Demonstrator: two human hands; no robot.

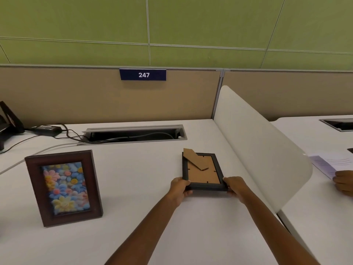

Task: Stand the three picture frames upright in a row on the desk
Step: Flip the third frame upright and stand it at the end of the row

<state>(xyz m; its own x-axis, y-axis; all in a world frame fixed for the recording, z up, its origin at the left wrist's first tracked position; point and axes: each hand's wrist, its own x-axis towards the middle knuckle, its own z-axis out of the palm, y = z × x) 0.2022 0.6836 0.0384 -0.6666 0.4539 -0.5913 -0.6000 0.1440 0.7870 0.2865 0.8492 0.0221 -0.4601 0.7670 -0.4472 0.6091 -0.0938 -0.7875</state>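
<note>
1. Both hands clamp the black frame's near corners, left hand [179,188] and right hand [236,187]; black frame [202,172] lies back-up on the desk [143,188], its picture hidden.
2. Two frames fully show; brown frame [64,187] stands upright well left; a dark object [8,121] is cut off at the left edge.

Head view, downward over desk [133,188]

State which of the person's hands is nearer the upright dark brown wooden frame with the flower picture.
Left. The left hand is nearer the brown frame; the right hand is farther away.
</note>
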